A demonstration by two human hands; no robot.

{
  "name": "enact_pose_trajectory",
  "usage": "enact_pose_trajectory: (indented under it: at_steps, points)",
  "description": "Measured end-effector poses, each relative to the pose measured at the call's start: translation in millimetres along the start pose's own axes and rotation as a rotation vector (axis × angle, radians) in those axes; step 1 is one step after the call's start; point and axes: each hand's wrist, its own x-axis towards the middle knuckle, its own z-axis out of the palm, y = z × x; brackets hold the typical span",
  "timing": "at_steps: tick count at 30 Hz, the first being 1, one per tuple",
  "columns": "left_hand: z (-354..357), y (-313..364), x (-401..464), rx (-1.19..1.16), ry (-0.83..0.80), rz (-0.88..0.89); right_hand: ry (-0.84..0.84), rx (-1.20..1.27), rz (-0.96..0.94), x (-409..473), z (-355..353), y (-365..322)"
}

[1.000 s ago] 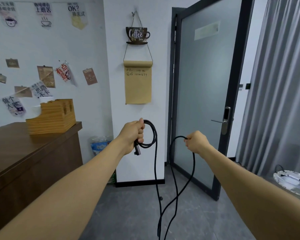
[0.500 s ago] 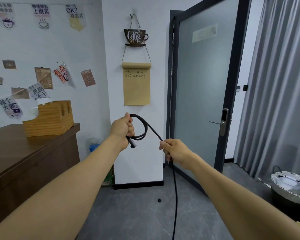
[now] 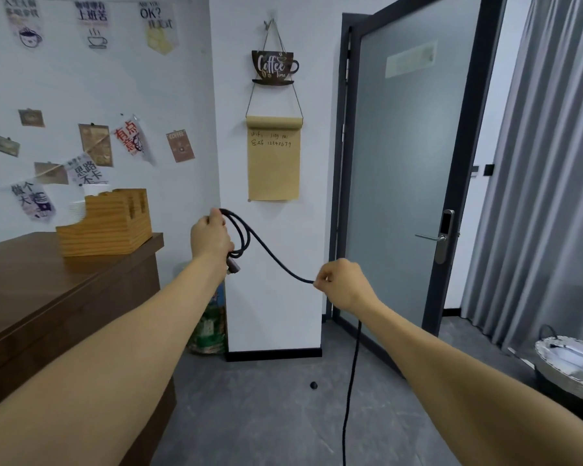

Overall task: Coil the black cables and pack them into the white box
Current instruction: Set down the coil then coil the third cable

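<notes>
My left hand (image 3: 210, 237) is held up in front of me, closed around a small coil of the black cable (image 3: 270, 255), with a grey plug hanging just below the fist. From the coil the cable sags to the right into my right hand (image 3: 342, 284), which pinches it between thumb and fingers. Below my right wrist the cable drops straight down to the floor and out of the bottom of the picture. No white box is in view.
A brown wooden counter (image 3: 48, 290) stands at the left with a slatted wooden holder (image 3: 106, 223) on top. A white pillar is straight ahead, a grey door (image 3: 401, 169) to its right, curtains at far right, a foil-lined basket (image 3: 572, 361) on the floor.
One second ago the cable hung in a wide loop between my hands. A further loop now lies in my left hand, and my right hand has slid away down the cable, lower and to the right.
</notes>
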Motion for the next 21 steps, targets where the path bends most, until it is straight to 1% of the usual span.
enact_pose_trajectory:
  at_steps: [2,4,6,9,12,14,16,21]
  points:
    - [6,0,-2,0.086,-0.102,0.091,-0.073,-0.138,-0.1,4,-2,-18]
    - [11,-2,-4,0.18,-0.224,0.137,-0.121,-0.191,-0.194,6,-9,-35]
    - [15,-4,-7,0.275,-0.329,0.15,-0.149,-0.195,-0.284,7,-19,-48]
    - [19,-6,-14,0.332,-0.451,0.131,-0.196,-0.164,-0.375,7,-35,-60]
    - [23,-7,-24,0.355,-0.586,0.098,-0.227,-0.045,-0.389,8,-45,-65]
    - [26,-6,-33,0.383,-0.67,0.094,-0.197,0.036,-0.38,9,-48,-64]
    - [28,-6,-40,0.35,-0.719,0.068,-0.155,0.11,-0.36,11,-51,-61]
    - [30,-5,-47,0.269,-0.807,-0.114,-0.053,0.28,-0.281,15,-52,-46]
